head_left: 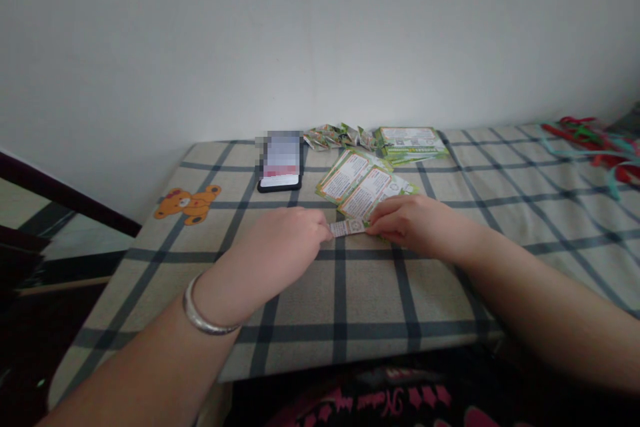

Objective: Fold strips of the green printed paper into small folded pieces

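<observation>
Between my two hands is a small strip of folded printed paper (349, 227), held just above or on the checked cloth. My left hand (287, 237), with a silver bangle at its wrist, pinches the left end of the strip. At the other end, the fingers of my right hand (410, 223) close on it. Right behind the strip lie several green-edged printed cards (365, 190), fanned out and overlapping, partly hidden by my right hand. Whether the strip is fully creased flat I cannot make out.
A phone (281, 160) with a lit screen lies left of the cards. Behind are several folded paper pieces (340, 136) and a stack of cards (413, 143) by the wall. Colourful ribbons (595, 143) lie far right; a bear print (189, 204) is at left on the tablecloth (310, 307).
</observation>
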{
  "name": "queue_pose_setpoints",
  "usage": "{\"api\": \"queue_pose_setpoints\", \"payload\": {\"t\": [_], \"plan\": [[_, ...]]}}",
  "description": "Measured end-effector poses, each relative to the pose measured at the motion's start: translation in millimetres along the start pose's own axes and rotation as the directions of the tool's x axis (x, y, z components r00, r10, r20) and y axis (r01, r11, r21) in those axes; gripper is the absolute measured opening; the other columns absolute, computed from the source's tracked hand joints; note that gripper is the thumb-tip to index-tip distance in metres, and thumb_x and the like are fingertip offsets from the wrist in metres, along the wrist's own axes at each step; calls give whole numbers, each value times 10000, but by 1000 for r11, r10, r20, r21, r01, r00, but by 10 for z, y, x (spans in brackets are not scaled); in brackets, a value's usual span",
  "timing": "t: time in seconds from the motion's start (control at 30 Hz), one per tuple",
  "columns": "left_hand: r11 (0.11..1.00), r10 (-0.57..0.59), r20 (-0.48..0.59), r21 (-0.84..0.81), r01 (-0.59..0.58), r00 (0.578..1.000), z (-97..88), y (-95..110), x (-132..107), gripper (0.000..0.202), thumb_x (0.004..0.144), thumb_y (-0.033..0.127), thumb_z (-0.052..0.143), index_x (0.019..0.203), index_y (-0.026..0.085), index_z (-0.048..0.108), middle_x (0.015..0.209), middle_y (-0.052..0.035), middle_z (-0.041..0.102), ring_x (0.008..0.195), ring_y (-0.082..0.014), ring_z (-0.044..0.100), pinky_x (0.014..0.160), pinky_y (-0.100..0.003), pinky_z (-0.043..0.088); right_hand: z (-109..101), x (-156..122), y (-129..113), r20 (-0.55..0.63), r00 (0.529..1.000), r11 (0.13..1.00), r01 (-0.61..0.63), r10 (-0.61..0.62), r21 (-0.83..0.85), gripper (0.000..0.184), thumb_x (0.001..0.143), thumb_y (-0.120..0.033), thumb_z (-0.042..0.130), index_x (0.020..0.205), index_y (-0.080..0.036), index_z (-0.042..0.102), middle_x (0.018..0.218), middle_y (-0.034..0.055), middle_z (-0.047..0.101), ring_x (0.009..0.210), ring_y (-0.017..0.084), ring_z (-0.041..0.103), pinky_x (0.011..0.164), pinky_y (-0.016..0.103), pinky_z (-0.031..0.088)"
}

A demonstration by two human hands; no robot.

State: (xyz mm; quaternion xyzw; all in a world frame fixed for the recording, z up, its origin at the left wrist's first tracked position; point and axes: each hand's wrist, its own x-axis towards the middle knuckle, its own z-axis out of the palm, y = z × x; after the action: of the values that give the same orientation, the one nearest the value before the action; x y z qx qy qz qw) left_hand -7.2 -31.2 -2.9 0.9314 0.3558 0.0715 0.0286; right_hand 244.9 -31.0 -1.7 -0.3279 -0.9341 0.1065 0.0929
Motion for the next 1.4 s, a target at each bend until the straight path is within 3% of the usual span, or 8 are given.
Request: {"api": "queue_pose_setpoints", "payload": {"t": [0.2,0.33,0.53,0.7,0.83,1.0,1.2,1.4], "plan": [[997,-70,80,-10,71,994,-118,26,63,273,872,133,469,947,186,726,921,-65,734,851,-226,681,777,-372,519,5,-7,128,-47,999,994,-10,16,109,229,861,-92,558,914,-212,746,933,26,722,845,135,656,768,258,483],[983,-160,-23,-100,157,987,-79,-33,105,214,852,154,519,971,180,694,871,-40,727,769,-192,668,685,-316,496,38,22,154,-94,995,991,-22,34,131,204,862,-125,571,926,-216,742,915,30,716,816,136,648,741,257,478],[986,-70,-112,-158,52,991,60,-70,124,143,870,214,598,978,181,685,901,-39,692,864,-192,630,778,-332,488,99,66,67,-149,988,999,-22,28,42,213,875,-209,591,1070,-188,676,978,65,686,908,183,619,796,300,473],[992,-33,-91,-122,22,995,72,-11,112,184,892,263,606,1047,190,673,1007,-51,635,940,-198,595,826,-345,486,128,93,88,-233,971,999,-44,48,21,237,846,-263,648,1063,-169,643,1036,92,643,1000,224,579,873,362,464],[997,-13,-128,-81,3,992,61,4,122,159,878,250,621,1016,192,672,1002,-46,626,931,-198,587,826,-350,476,122,91,112,-214,975,998,-57,58,11,180,840,-282,660,994,-189,649,940,64,655,926,215,586,816,353,457],[996,-32,-180,-92,16,983,24,30,132,67,869,198,604,907,172,652,951,-43,634,909,-195,586,814,-343,473,90,84,46,-259,965,999,42,-48,-31,29,853,-216,633,858,-196,652,923,51,666,900,193,574,831,334,441],[998,-35,-144,-65,26,989,15,39,133,202,923,322,563,878,162,678,904,-59,652,906,-213,595,807,-360,471,100,99,-51,-266,952,979,105,-150,-173,110,885,-265,611,839,-191,678,934,49,683,895,199,562,815,331,441],[998,-54,-155,-52,47,986,31,54,140,137,885,294,618,892,169,674,900,-55,666,893,-213,607,802,-361,469,134,120,-86,-329,944,992,-14,-28,-124,168,899,-315,588,882,-185,692,885,53,682,876,204,564,804,335,439]]}}
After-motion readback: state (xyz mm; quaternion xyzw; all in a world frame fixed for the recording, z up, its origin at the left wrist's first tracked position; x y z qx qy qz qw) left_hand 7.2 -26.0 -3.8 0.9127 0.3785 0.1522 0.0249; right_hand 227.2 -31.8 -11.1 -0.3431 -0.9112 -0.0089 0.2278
